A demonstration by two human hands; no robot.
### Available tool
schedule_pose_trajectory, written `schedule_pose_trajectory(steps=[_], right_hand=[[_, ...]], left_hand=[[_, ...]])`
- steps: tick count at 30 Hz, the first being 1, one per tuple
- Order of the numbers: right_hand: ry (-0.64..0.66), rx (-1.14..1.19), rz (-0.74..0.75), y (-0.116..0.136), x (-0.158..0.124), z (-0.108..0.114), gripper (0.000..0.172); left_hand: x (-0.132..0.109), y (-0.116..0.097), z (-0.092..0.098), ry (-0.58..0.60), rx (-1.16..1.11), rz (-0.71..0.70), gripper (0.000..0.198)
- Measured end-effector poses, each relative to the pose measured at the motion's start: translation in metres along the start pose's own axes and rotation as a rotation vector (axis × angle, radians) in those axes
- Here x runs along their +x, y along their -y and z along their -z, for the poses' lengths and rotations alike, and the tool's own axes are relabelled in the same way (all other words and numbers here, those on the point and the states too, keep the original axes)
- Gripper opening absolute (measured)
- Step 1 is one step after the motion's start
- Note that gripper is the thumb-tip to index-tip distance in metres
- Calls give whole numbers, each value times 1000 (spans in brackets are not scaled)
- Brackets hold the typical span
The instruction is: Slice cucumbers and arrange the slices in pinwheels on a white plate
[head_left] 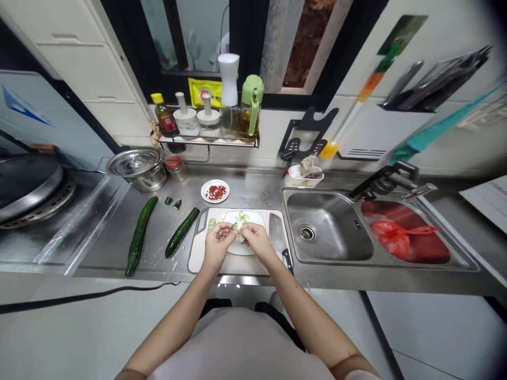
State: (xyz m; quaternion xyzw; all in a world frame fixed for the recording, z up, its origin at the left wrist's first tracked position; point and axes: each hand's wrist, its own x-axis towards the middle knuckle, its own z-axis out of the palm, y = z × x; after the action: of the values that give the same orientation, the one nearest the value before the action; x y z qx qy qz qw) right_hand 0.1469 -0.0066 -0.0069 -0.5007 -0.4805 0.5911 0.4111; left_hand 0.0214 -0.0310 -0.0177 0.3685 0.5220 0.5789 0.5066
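Note:
Over a white plate (259,217), my left hand (218,238) pinches a thin cucumber slice (235,226) between thumb and fingertips. Close beside it, my right hand (256,240) is closed on cucumber slices (241,238), partly hidden by the fingers. Several pale green cucumber slices (242,216) lie fanned out on the plate's far part. The plate rests on a light cutting board (197,253). More cut slices (212,224) sit on the board left of the plate. A kitchen knife (278,240) with a black handle lies along the board's right side.
Left of the board lie a whole cucumber (140,235), a cut cucumber (182,232) and small end pieces (177,204). Behind stands a small plate (203,193) of chopped red bits. A steel pot (148,177) is back left; the sink (332,248) is on the right.

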Motion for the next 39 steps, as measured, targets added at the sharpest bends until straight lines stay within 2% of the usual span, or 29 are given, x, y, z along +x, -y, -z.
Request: schedule_pose_trajectory(steps=[5, 10, 14, 20, 28, 39], right_hand=[[30, 9, -119, -3, 1, 4, 14], [80, 4, -206, -4, 3, 12, 22], [116, -7, -225, -5, 5, 19, 30], [157, -45, -137, -10, 9, 32, 31], [188, -309, 110, -21, 23, 52, 14], [161, -673, 169, -31, 47, 87, 7]], left_hand=[[2, 2, 0, 43, -36, 65, 37], [3, 5, 0, 29, -40, 85, 27], [3, 7, 1, 46, -35, 114, 26], [6, 14, 2, 42, -14, 187, 27], [14, 29, -4, 58, 32, 214, 26], [44, 67, -26, 143, 114, 172, 19]])
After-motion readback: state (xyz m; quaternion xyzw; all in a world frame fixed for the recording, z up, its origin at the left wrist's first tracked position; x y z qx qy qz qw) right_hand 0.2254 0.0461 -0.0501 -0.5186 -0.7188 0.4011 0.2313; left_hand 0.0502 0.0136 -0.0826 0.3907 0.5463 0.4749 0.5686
